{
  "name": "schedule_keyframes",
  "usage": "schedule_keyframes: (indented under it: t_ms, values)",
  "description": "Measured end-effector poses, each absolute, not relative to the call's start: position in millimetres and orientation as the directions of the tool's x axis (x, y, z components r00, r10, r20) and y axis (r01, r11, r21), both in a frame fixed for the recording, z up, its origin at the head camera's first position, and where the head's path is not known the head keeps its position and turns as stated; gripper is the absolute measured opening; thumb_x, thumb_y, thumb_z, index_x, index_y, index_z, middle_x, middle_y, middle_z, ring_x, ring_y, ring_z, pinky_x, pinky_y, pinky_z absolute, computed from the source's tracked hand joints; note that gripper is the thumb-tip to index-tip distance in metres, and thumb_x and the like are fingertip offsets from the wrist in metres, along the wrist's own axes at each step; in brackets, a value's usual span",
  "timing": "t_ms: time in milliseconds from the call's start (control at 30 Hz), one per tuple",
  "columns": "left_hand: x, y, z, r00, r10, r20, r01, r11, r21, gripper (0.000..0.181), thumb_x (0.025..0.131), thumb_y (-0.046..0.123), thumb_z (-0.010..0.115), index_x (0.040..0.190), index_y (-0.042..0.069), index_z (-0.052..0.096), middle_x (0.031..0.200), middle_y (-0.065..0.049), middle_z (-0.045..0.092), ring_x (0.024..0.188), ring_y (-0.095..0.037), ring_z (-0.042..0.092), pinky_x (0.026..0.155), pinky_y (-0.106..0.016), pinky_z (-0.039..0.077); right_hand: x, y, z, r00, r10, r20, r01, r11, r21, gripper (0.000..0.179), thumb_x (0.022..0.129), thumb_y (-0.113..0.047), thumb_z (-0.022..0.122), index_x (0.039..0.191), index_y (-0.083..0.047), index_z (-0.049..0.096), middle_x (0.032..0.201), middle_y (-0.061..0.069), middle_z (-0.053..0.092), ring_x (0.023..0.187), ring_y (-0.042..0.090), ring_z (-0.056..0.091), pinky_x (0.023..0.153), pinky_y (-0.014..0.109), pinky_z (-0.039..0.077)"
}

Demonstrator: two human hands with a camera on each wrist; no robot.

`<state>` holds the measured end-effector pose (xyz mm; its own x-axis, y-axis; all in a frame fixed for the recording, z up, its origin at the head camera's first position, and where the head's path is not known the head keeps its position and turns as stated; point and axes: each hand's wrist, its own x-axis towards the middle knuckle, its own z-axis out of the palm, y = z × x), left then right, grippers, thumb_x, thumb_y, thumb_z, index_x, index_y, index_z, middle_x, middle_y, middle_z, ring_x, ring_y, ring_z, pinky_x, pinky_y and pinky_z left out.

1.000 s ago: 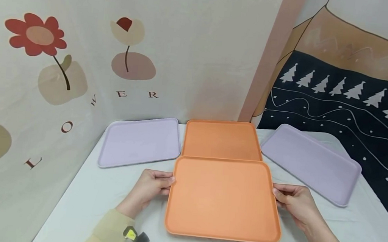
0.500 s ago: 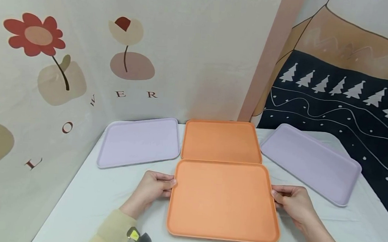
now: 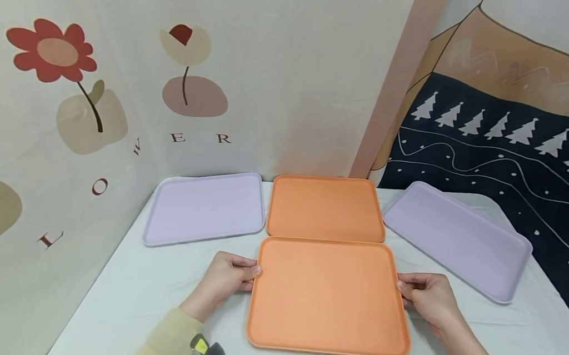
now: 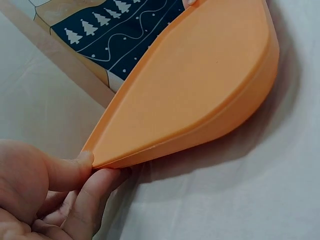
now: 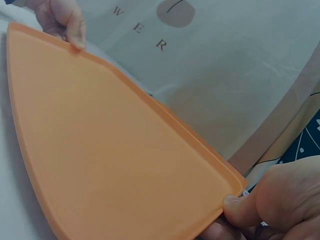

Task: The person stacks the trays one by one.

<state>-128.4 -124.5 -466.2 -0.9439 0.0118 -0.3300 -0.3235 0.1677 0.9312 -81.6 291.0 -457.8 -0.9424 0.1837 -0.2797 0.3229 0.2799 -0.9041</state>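
Both hands pinch the near orange tray (image 3: pixel 332 298) by its opposite short sides. On its left rim, the thumb of my left hand (image 3: pixel 226 281) lies on top with fingers below, as the left wrist view shows. My right hand (image 3: pixel 430 300) grips the right rim the same way, thumb (image 5: pixel 240 210) uppermost. In the left wrist view the tray's edge sits above the white cloth, with a shadow beneath it. Directly behind, a second orange tray (image 3: pixel 327 209) lies flat, its front edge meeting the near tray's back edge in the head view.
A lilac tray (image 3: pixel 206 210) lies at the back left, slightly turned. Another lilac tray (image 3: pixel 460 241) lies angled at the right. White cloth (image 3: pixel 153 312) covers the table. A printed curtain (image 3: pixel 292 78) hangs behind, and a dark tree-patterned cloth (image 3: pixel 496 161) hangs at the right.
The near orange tray has shifted slightly toward me, so more of the far orange tray's front shows. Both hands have kept their grip on it. The other trays stay put.
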Motion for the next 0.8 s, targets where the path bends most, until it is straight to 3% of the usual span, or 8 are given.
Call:
schedule_keyframes:
  t_ms: [800]
  values:
    - [-130.2,-122.3,-469.1,-0.952,0.009,-0.306,-0.293,0.267,0.918,0.008,0.091,-0.002,0.080,0.095,-0.008,0.079,0.081,-0.009,0.075,0.058,-0.013,0.066,0.058,-0.030,0.064,-80.7,286.3,-459.5,-0.967,0.176,-0.186,0.244,0.417,-0.875,0.021,0.097,0.009,0.067,0.114,0.019,0.071,0.091,0.013,0.075,0.073,0.013,0.069,0.061,0.026,0.062]
